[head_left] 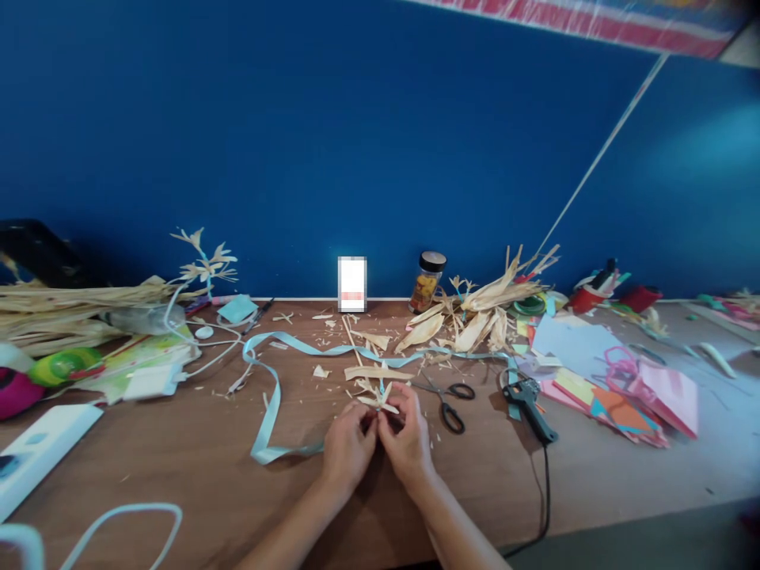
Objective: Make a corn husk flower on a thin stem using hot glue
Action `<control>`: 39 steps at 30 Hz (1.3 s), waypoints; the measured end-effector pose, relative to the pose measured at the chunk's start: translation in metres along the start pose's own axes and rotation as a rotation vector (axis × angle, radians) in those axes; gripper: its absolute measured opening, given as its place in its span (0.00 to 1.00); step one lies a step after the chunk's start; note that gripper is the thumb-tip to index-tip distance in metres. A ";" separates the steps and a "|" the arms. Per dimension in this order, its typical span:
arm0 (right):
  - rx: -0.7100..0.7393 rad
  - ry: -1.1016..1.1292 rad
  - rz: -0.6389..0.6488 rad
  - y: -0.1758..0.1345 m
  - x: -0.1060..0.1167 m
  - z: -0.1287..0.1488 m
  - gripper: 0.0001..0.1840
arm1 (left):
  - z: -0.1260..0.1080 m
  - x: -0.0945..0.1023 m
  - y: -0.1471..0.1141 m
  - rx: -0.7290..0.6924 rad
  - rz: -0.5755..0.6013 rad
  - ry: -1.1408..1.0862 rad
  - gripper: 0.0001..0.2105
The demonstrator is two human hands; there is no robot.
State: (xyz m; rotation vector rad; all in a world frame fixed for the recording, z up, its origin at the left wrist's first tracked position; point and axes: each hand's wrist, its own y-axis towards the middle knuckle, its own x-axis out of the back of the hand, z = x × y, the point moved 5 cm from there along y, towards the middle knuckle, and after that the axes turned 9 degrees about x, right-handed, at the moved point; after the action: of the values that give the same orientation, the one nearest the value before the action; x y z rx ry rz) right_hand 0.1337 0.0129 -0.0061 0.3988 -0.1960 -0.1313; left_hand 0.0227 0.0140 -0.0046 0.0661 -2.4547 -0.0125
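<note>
Head view: hands (pixel 378 442) pinching husk flower (pixel 380 397)

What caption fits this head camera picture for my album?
Left hand and right hand pinch a straw flower beside scissors and blue ribbon.

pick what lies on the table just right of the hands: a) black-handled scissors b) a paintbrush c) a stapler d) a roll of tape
a: the black-handled scissors lie on the table just right of the right hand, while both hands, the left hand too, pinch a small straw flower.
</note>
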 end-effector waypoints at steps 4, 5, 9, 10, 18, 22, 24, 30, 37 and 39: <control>-0.004 0.064 -0.011 0.000 0.003 0.001 0.23 | 0.001 0.003 0.003 0.045 0.036 -0.156 0.08; -0.007 0.072 -0.015 0.001 0.004 0.001 0.23 | 0.001 0.004 0.003 0.068 0.041 -0.197 0.08; -0.050 0.069 -0.013 0.003 0.007 0.001 0.15 | 0.002 0.016 0.006 0.161 0.035 -0.300 0.10; -0.066 0.075 -0.006 0.004 0.007 0.001 0.13 | 0.002 0.019 0.007 0.178 0.035 -0.320 0.11; -0.190 0.346 0.210 0.004 -0.008 0.013 0.11 | -0.002 0.028 0.007 0.288 0.111 -0.653 0.10; -0.355 0.491 0.237 0.001 -0.012 0.011 0.12 | -0.005 0.026 0.003 0.399 0.177 -0.769 0.10; -0.447 0.569 0.268 -0.002 -0.013 0.009 0.12 | -0.005 0.024 0.000 0.467 0.220 -0.799 0.12; -0.607 0.727 0.306 -0.010 -0.015 0.014 0.12 | -0.002 0.020 -0.006 0.518 0.303 -0.868 0.12; -0.673 0.807 0.277 -0.013 -0.020 0.022 0.12 | 0.007 0.024 -0.005 0.524 0.296 -0.997 0.15; -0.695 0.828 0.289 -0.015 -0.022 0.023 0.13 | 0.009 0.025 -0.005 0.528 0.292 -1.033 0.14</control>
State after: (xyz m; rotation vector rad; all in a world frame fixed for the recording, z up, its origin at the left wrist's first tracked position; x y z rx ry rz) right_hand 0.1062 -0.0054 0.0049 -0.2879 0.6012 0.2529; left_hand -0.0019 0.0073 0.0045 -0.0969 -3.3839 0.9438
